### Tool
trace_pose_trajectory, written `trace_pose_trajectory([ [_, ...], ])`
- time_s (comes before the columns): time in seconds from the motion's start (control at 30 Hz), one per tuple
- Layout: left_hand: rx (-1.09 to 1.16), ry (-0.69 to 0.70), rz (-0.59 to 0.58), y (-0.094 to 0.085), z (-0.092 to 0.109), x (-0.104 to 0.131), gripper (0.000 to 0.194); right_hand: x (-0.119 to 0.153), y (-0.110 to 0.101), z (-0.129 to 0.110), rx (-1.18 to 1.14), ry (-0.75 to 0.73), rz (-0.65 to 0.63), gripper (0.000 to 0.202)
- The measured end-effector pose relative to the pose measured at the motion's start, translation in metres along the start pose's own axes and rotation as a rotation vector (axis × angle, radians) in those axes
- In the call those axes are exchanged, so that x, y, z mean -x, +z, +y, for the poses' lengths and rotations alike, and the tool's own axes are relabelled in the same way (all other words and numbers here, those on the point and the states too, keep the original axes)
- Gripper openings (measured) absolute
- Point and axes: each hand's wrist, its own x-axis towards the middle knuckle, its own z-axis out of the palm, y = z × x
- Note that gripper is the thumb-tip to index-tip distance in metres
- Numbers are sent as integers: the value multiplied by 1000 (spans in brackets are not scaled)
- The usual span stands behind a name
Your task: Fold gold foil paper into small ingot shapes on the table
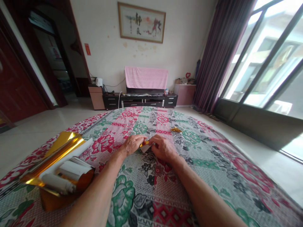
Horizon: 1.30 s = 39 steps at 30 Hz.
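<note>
Gold-and-white paper (145, 148) is pinched from the left by the left hand (134, 144) and from the right by the right hand (163, 147), low over the flowered tablecloth (146, 195). Good work here likely means light, even pressure, edges kept in line, and both hands clear of the small gold piece (176, 129) farther right.

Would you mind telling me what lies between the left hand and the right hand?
In the head view, a small gold-and-white piece lies between the left hand and the right hand, apparently held by both.
</note>
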Motion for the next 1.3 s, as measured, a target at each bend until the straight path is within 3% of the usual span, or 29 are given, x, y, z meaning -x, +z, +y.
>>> trace_pose_trajectory([
  [0.1, 52, -38, 0, 2, -2, 0, 39, 2, -1, 1, -30, -23, -19, 25],
  [0.23, 19, 17, -13, 4, -4, 2, 45, 4, -4, 1, -35, -32, -67, 23],
  [0.47, -70, 95, -26, 3, -4, 2, 33, 5, -6, 1, -33, -25, -73, 21],
  [0.7, -59, 213, -13, 7, -13, 0, 8, 4, -3, 0, -4, -50, -96, 17],
  [1.0, -18, 58, -95, -4, 6, 6, 18, 1, 0, -2, -18, 5, -95, 15],
  [1.17, -46, 81, -104, -3, 2, 5, 9, 0, -3, 1, -24, 4, -101, 14],
  [1.3, -39, 58, -107, -1, -1, 4, 14, -1, -9, 5, -21, -14, -110, 16],
])
